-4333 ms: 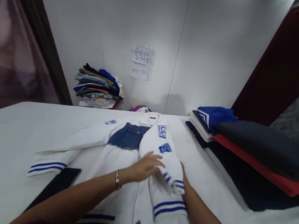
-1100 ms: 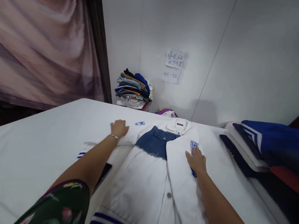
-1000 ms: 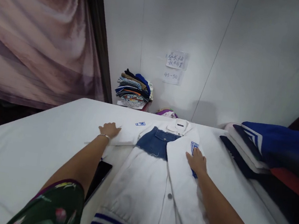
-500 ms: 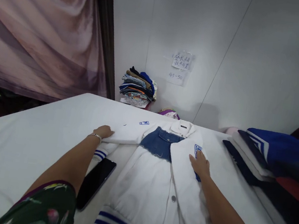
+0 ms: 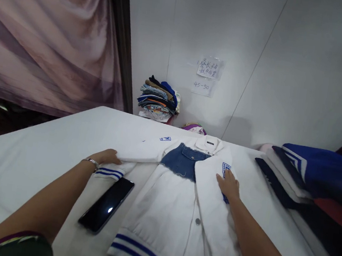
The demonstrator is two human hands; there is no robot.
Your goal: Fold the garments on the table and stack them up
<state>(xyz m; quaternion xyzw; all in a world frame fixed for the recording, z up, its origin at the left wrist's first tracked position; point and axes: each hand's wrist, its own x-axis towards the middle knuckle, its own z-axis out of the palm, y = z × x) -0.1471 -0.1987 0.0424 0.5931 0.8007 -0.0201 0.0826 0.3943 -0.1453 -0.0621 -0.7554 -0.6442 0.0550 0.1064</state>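
A white jacket with a blue denim chest panel and blue-striped hems lies front up, its collar at the far end. My left hand is closed at the outer part of the left-lying sleeve, fingertips pressed together at the cloth; the striped cuff shows just below it. On the other sleeve, which lies across the jacket's right side, my right hand rests with thumb and fingers apart beside a blue printed badge. A dark phone lies between my left forearm and the jacket.
The white table bears folded garments piled along the right side. Another stack of folded clothes stands at the back by the wall, near a purple and white cloth. Handwritten paper signs hang above; a pinkish curtain hangs left.
My left hand has moved left and slightly nearer, and more of the striped cuff and phone shows. My right hand stays at about the same place on the other sleeve.
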